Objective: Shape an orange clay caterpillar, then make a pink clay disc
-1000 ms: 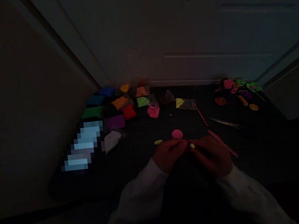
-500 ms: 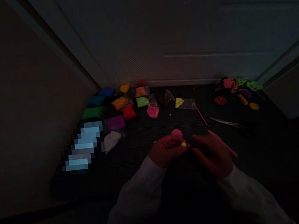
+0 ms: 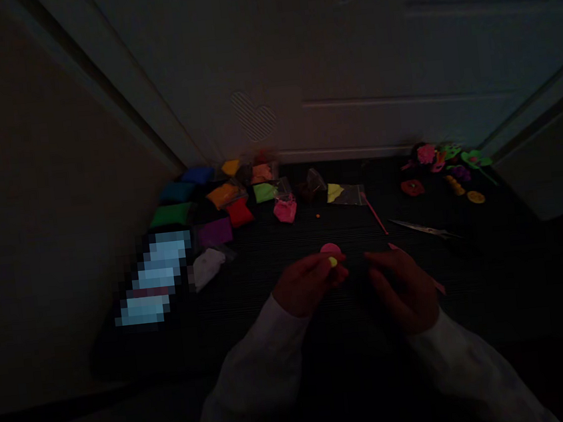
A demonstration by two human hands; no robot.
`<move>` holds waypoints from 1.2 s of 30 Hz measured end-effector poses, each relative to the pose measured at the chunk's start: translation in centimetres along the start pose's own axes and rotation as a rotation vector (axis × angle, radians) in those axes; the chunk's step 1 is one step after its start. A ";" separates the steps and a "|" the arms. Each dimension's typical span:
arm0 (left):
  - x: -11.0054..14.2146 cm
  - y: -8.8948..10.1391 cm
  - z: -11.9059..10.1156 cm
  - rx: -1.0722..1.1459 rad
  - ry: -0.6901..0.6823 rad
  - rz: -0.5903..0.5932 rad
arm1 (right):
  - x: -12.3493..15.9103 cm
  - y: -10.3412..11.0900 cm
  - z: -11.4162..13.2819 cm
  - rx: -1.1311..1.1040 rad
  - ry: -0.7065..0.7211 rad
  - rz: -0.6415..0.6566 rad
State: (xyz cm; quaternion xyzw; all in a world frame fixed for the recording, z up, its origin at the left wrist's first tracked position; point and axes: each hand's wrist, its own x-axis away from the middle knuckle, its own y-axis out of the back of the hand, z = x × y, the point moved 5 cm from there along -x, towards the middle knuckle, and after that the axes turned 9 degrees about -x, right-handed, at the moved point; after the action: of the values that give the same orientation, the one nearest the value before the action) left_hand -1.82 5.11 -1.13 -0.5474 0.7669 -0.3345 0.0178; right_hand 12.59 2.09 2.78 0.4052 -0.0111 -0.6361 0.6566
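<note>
A small piece of yellow clay (image 3: 332, 262) is pinched in the fingers of my left hand (image 3: 305, 283), low over the dark table. Just beyond those fingers lies a flat pink disc (image 3: 330, 249), partly covered by them. My right hand (image 3: 404, 289) hovers a short way to the right, thumb and fingers apart, nothing seen between them. Beside it a pink modelling knife (image 3: 438, 284) rests on the table, its middle hidden by the hand. The dim light leaves finger details unclear.
Several bags of coloured clay, such as a purple one (image 3: 215, 232) and a yellow one (image 3: 345, 194), lie at left and back. Scissors (image 3: 423, 228) and a thin pink tool (image 3: 375, 214) lie right. Clay flowers (image 3: 426, 154) sit far right. A blurred bright screen (image 3: 155, 278) is at left.
The yellow clay, earlier at my right fingertips, is now in my left hand. That hand has drawn slightly left, away from my right hand, and covers the other yellow piece seen before.
</note>
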 end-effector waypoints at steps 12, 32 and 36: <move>0.3 0.0 -0.9 0.054 -0.183 0.146 | 0.0 0.0 -0.2 0.010 -0.020 -0.006; 0.5 -0.3 -1.2 0.101 -0.211 0.185 | 0.0 -0.1 -0.4 0.008 -0.039 -0.021; 0.7 -0.9 -1.9 0.191 -0.187 0.181 | 0.0 -0.1 -0.5 0.003 -0.033 -0.026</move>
State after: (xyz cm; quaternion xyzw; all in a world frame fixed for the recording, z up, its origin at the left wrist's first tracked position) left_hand -2.12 5.29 1.02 -0.5006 0.7728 -0.3505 0.1711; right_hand 12.73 2.33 2.35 0.3957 -0.0174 -0.6510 0.6475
